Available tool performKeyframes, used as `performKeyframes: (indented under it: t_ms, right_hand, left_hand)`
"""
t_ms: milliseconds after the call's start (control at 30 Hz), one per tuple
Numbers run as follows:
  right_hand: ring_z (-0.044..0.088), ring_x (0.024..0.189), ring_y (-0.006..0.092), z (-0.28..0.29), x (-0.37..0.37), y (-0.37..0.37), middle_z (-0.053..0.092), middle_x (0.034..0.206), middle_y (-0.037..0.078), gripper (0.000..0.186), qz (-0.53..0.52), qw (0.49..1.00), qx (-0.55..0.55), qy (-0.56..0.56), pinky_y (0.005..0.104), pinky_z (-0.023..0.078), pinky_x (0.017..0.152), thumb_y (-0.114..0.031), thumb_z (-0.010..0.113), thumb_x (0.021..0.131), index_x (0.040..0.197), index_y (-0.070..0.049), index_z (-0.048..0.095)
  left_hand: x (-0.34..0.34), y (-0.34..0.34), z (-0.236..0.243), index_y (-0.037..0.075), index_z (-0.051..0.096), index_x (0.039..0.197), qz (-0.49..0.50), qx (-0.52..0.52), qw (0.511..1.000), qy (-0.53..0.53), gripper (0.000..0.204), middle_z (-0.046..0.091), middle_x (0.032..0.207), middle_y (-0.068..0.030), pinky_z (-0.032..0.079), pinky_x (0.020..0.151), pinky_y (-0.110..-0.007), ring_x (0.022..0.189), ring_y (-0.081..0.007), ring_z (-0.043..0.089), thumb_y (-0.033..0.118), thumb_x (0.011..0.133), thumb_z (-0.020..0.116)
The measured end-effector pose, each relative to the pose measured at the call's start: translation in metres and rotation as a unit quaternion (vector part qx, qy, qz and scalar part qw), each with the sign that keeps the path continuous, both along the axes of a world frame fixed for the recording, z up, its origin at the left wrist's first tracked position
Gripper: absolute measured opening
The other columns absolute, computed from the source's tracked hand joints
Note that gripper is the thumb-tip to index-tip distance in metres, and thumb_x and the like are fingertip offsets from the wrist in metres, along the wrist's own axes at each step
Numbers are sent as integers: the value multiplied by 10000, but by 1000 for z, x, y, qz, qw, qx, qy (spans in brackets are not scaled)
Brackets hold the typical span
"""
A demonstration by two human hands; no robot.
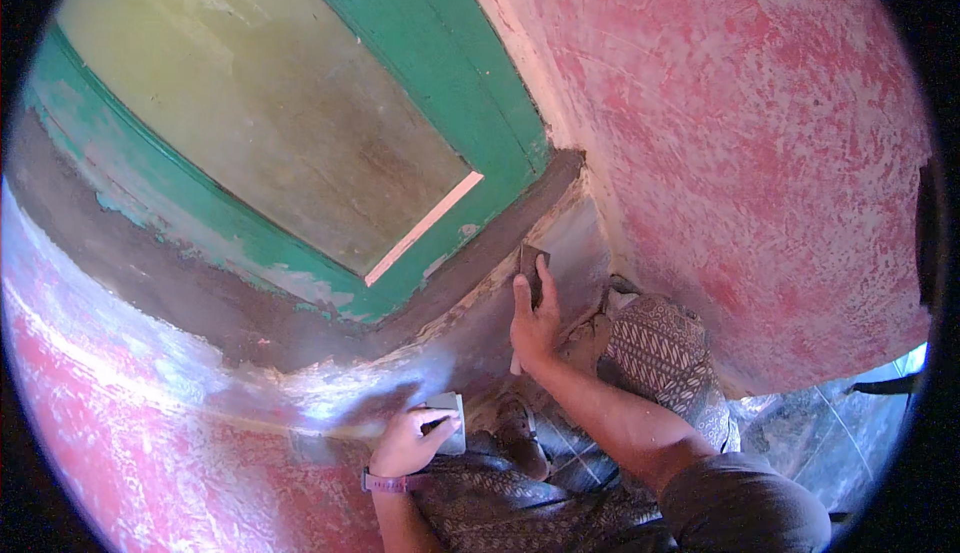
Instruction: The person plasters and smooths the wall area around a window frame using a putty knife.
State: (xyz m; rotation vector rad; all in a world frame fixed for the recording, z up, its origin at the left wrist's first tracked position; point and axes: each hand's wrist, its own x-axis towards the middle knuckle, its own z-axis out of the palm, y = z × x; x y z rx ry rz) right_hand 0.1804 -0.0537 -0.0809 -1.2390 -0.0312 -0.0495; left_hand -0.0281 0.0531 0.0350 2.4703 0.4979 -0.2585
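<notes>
My left hand [405,441] grips a flat, pale grey rectangular plate [450,433] low against the painted wall, its fingers curled at the plate's edge. Up and to the right, my right hand [536,328] is closed on a flat scraper-like tool [532,258] with a dark, dirty blade, held just below the grey mortar strip [450,253] along the window's sill. The green window frame [500,133] holds a cloudy yellowish pane [250,103], with a pale bare strip [422,228] along one inner edge.
A mottled pink wall [750,133] rises on the right, meeting the window wall at a corner. My patterned cloth garment [650,343] and a sandalled foot [520,433] are below my hands. Dark tiled floor [820,433] shows at the lower right.
</notes>
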Motion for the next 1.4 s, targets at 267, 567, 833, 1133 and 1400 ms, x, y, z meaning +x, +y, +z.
performKeyframes:
  t_ms: [267,567,833,1133,1400]
  right_hand:
    - [463,1386,318,15,9,-4,504,1486,213,598,-14,999,15,29,388,335,1153,-334,561,1051,1522,-3,400]
    - [473,1375,299,3,10,-2,523,1467,203,591,-5,999,33,43,368,334,1153,-326,576,1046,1512,1,416]
    - [464,1373,282,1,1,-4,487,1503,219,617,8,1000,-6,17,364,340,1144,-353,585,1042,1516,1,411]
    - [455,1386,335,10,7,-9,471,1513,243,646,11,998,11,65,402,336,1153,-392,584,1033,1534,-29,400]
    - [464,1382,301,14,10,-10,489,1507,222,622,-13,998,14,53,379,347,1141,-363,602,1030,1523,-30,424]
  left_hand:
    - [3,-2,3,6,746,1114,-4,-6,1000,-1,318,760,1014,-181,544,861,-349,933,-247,736,273,948,697]
    - [12,-4,2,9,742,1123,-14,14,1000,13,326,756,1026,-189,545,856,-356,931,-243,736,280,947,696]
    - [14,-1,-1,14,740,1132,-14,3,1000,22,332,754,1034,-193,543,862,-361,941,-250,733,288,952,689]
    - [8,3,-9,59,751,1133,-8,-17,1000,7,362,738,1030,-218,545,843,-378,943,-336,732,357,937,687]
    - [13,-5,-1,19,740,1143,-4,9,1000,25,345,756,1031,-184,540,871,-356,935,-243,732,300,950,691]
